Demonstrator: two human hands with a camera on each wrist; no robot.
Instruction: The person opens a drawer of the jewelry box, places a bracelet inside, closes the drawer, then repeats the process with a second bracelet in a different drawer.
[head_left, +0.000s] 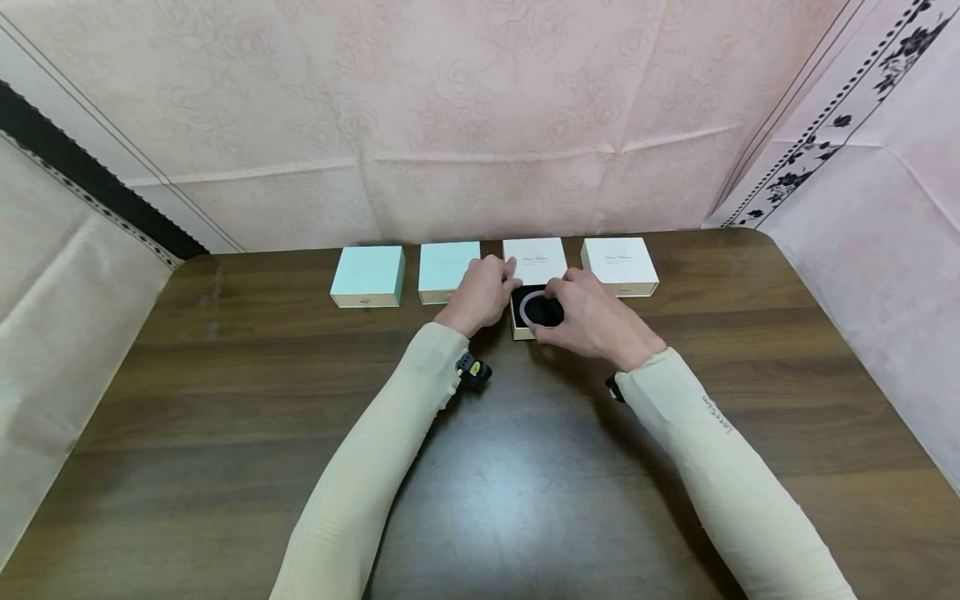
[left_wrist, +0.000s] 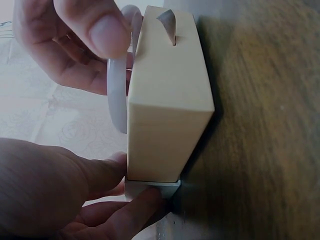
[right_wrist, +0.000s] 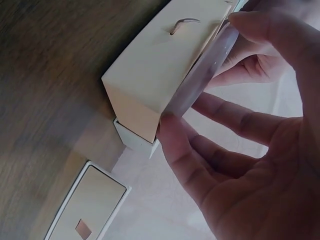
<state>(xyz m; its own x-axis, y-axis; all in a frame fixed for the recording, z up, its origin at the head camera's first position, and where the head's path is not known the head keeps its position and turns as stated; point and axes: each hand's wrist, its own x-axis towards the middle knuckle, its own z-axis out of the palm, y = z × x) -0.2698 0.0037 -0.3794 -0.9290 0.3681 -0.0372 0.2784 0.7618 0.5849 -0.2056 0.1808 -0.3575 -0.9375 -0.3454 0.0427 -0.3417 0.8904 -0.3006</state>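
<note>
A pale, translucent bangle is pinched between the thumb and fingers of my right hand. It stands tilted at the black-lined opening of a cream drawer, which is pulled out of a white box. A small ribbon tab sticks out of the drawer's front. At the left side of this box, my left hand grips the outer sleeve near the drawer's mouth, thumb on top and a finger along the side. The box's left edge is partly hidden behind that hand.
Two mint-green boxes stand in the same row to the left, one partly behind my left hand. Another white box with printed lettering is at the right end. Behind the brown wooden table hangs a pale patterned cloth.
</note>
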